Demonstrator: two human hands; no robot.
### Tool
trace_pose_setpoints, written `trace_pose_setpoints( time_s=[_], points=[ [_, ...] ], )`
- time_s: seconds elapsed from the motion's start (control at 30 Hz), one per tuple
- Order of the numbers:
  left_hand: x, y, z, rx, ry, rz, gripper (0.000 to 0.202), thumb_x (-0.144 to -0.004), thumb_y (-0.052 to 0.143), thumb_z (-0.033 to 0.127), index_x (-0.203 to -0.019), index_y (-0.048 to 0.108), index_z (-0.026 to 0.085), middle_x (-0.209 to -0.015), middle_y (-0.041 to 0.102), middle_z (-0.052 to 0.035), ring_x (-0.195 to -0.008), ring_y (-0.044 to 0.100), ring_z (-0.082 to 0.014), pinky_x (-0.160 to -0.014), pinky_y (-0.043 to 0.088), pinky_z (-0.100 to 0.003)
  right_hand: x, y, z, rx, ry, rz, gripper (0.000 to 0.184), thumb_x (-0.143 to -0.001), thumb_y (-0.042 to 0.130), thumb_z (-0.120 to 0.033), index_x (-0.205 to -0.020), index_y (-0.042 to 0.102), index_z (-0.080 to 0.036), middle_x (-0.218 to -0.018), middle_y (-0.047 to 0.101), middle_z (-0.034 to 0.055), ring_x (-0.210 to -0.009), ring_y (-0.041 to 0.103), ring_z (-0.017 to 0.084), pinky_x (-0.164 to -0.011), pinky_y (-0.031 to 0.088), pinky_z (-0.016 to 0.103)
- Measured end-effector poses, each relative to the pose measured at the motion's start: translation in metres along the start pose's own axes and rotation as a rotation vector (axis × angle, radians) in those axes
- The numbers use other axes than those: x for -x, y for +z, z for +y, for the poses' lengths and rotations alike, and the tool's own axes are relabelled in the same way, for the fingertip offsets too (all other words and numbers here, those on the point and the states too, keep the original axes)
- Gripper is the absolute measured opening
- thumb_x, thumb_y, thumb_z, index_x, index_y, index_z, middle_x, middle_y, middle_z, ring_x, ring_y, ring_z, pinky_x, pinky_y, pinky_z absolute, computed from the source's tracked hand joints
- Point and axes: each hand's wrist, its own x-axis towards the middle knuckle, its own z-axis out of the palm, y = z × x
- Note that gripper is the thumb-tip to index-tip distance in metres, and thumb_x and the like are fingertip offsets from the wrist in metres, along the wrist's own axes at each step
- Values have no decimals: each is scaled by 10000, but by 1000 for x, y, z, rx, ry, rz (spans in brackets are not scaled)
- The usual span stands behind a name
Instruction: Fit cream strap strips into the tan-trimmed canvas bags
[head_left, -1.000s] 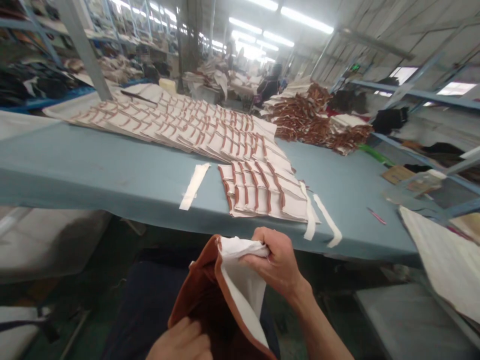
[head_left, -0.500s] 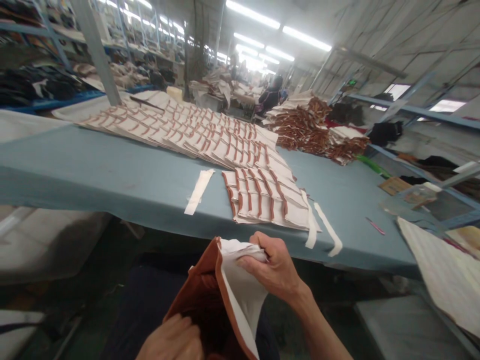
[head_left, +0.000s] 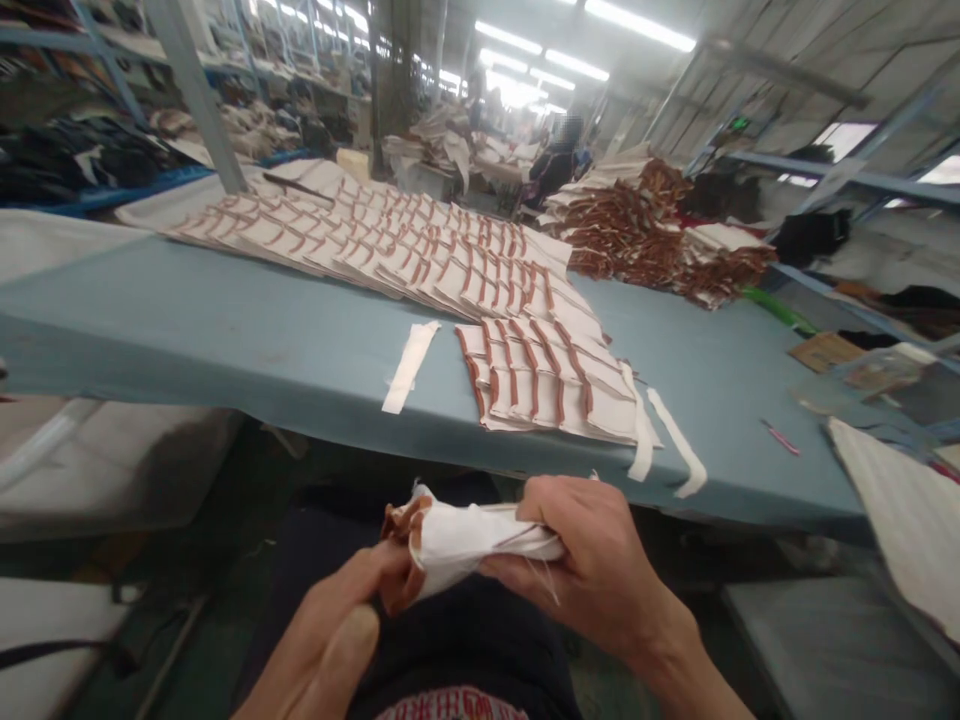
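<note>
Above my lap, a bunched fabric piece (head_left: 465, 540), white on one side with brown edging, stretches between my hands. My right hand (head_left: 592, 560) pinches its white end between thumb and fingers, and loose threads dangle there. At the brown end, my left hand (head_left: 337, 620) is closed on the cloth, its fingertips partly hidden in the folds. Just beyond, on the table edge, lies a small stack of white pieces with brown edging (head_left: 540, 385). White strips (head_left: 411, 368) lie to either side of that stack.
The blue-covered table (head_left: 187, 310) spans the view. Rows of overlapping white-and-brown pieces (head_left: 375, 250) cover its far side, with a tall heap (head_left: 637, 220) behind at right. A pink tool (head_left: 781, 438) and a cardboard box (head_left: 825, 350) lie right. A seated person (head_left: 559, 165) is farther back.
The fabric piece was held open like a pouch, its brown inside showing; now it is gathered narrow and lies sideways. My left hand has risen to its brown end.
</note>
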Motion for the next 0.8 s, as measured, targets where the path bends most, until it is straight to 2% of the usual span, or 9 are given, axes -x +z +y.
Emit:
trace_pose_setpoints(
  time_s=[0.03,0.13,0.23,0.37,0.5,0.57,0.63,0.7,0.8],
  points=[
    [-3,-3,4,25,-39,13,311,-1123,646,480,-1243,770,221,-1279,786,-89,-1070,763,-261,-954,663,-439,-1,1,-5,32,-40,3,634,-1171,489,-594,-668,537,-211,-565,542,-37,-511,465,104,-540,313,288],
    [-15,-7,19,213,-167,54,537,-1152,473,606,-953,805,234,-976,821,-60,-892,743,-249,-859,633,-352,-2,7,-14,98,-109,-3,638,-1220,409,-470,-661,562,-203,-570,575,-13,-522,509,117,-559,331,311],
    [-24,-3,31,478,-318,112,533,-1062,623,680,-832,763,220,-799,747,-25,-765,682,-211,-758,609,-288,3,16,-17,115,-130,-28,644,-1238,340,-377,-666,579,-202,-572,588,-7,-519,513,124,-561,332,321],
    [-27,2,35,522,-398,124,488,-974,751,673,-812,737,213,-749,692,-5,-654,617,-176,-594,574,-257,11,25,-17,109,-122,-70,631,-1240,323,-354,-680,580,-214,-587,593,-5,-532,498,138,-569,327,333],
    [-29,-4,40,275,-249,89,482,-1076,638,599,-812,740,209,-733,680,-5,-643,623,-164,-598,567,-250,15,28,-15,103,-125,-100,587,-1229,334,-323,-707,584,-226,-592,582,-1,-542,471,157,-566,292,354],
    [-30,-7,50,79,-135,34,475,-1135,536,493,-796,718,213,-717,681,1,-614,628,-154,-565,541,-239,17,28,-14,100,-127,-104,559,-1223,366,-316,-717,588,-228,-602,584,1,-546,466,162,-568,276,364],
    [-31,-6,60,-102,-23,19,428,-1123,511,346,-738,654,223,-687,666,20,-579,625,-135,-521,496,-216,21,29,-14,82,-127,-96,544,-1218,388,-307,-717,586,-228,-610,583,1,-556,471,163,-573,270,370],
    [-32,0,65,-289,131,84,367,-1058,523,216,-694,565,232,-636,595,53,-517,558,-104,-486,428,-205,25,33,-16,52,-125,-78,536,-1211,398,-282,-711,582,-226,-613,580,-1,-566,481,161,-583,285,370],
    [-34,10,54,-531,325,207,312,-989,531,124,-704,483,242,-624,501,77,-499,494,-93,-505,375,-230,33,49,-19,39,-86,-47,518,-1203,407,-256,-720,589,-224,-613,583,-2,-567,500,163,-598,321,369]
  ],
)
